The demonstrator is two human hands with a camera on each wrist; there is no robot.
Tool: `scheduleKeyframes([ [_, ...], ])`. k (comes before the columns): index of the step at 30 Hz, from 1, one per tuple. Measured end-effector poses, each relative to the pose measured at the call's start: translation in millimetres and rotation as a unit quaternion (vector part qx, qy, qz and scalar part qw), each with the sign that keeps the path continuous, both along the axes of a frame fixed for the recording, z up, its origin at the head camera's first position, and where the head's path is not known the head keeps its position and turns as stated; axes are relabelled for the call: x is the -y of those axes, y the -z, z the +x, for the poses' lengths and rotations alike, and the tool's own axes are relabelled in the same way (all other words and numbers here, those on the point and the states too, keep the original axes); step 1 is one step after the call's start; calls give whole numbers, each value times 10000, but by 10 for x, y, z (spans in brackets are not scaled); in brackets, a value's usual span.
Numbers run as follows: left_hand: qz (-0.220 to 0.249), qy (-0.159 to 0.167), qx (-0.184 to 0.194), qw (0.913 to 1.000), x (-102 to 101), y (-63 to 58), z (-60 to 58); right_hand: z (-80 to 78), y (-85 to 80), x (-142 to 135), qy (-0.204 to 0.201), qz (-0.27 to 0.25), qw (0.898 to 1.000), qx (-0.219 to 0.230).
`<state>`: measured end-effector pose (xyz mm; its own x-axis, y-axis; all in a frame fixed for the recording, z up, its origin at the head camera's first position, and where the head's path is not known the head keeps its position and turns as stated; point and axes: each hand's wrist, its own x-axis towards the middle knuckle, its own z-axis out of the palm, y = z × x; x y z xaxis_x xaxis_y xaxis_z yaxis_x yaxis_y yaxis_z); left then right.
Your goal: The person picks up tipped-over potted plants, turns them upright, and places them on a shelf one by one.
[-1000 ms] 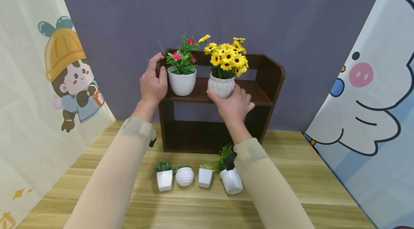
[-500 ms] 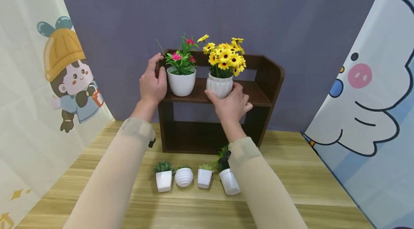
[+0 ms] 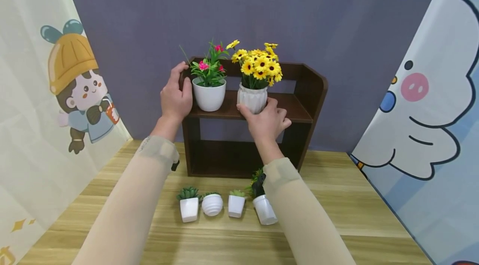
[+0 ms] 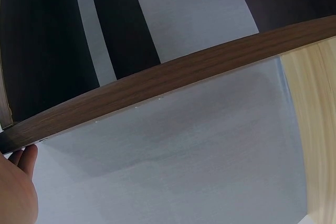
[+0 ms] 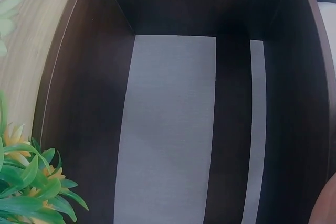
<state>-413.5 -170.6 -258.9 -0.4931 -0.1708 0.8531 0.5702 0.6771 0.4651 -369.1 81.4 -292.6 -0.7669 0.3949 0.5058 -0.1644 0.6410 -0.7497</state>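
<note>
A white fluted pot of yellow artificial flowers [image 3: 253,97] stands on the upper board of a dark brown two-tier shelf [image 3: 288,107]. My right hand [image 3: 266,121] grips this pot low down, thumb on its left and fingers round its right side. To its left is a smooth white pot with pink flowers [image 3: 209,95]. My left hand [image 3: 176,96] holds the shelf's left side panel, its thumb close beside the pink-flowered pot. In the left wrist view, fingers [image 4: 29,158] touch the outer face of the panel [image 4: 163,82].
Before the shelf, on the wooden table [image 3: 209,244], a row holds a dark green succulent [image 3: 189,206], a round ribbed pot [image 3: 212,205], a light green succulent [image 3: 236,205] and a tilted white pot [image 3: 265,211] partly behind my right sleeve. Printed curtains [image 3: 419,132] hang at both sides.
My right hand and the yellow-flowered pot have shifted slightly left, nearer the pink-flowered pot. My left hand keeps its place on the shelf's side.
</note>
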Motion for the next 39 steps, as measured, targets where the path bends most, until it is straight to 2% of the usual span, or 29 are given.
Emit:
scheduleKeyframes([
  [24, -7, -8, -47, 10000, -14, -1, 11, -11, 32, -20, -62, 262, 9996, -88],
  [39, 23, -12, -74, 10000, -19, 2, 5, -9, -1, -9, 18, 683, 9975, 185],
])
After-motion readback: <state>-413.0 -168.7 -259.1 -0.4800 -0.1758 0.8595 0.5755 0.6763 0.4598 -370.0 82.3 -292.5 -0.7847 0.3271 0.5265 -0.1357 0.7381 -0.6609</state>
